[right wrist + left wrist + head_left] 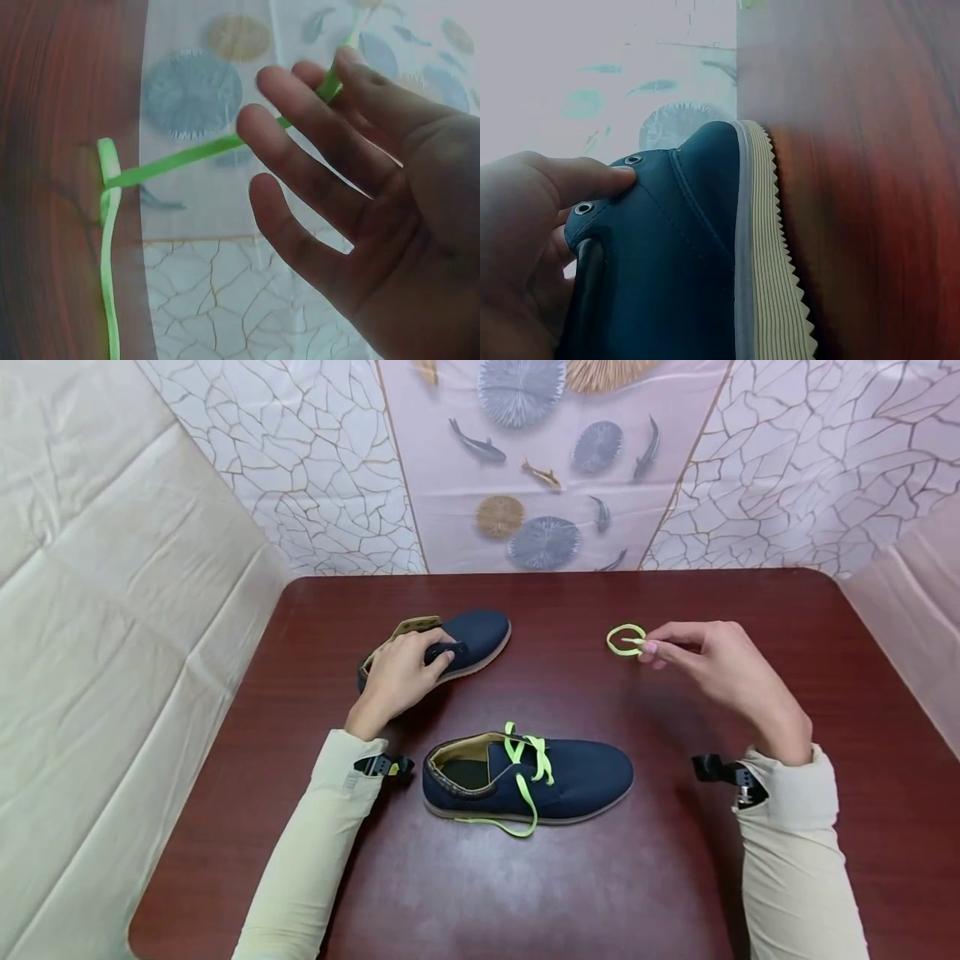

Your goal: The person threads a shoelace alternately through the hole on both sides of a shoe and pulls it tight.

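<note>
A dark blue shoe [477, 637] stands at the back left of the table, and no lace shows in its eyelets. My left hand [401, 667] grips its eyelet flap, thumb on the outer face beside the metal eyelets [633, 159]; the other fingers are mostly hidden behind the flap. At the back right, my right hand [723, 662] pinches a neon-green shoelace [624, 627] between thumb and index finger. In the right wrist view the lace [180, 159] runs from the fingertips down to the table, the other fingers spread loosely.
A second dark blue shoe [588, 777] stands nearer the front, toe to the right. Its neon-green lace [538, 758] is threaded, with an end hanging over the side onto the reddish-brown table [562, 893]. A patterned cloth [547, 485] hangs behind the table.
</note>
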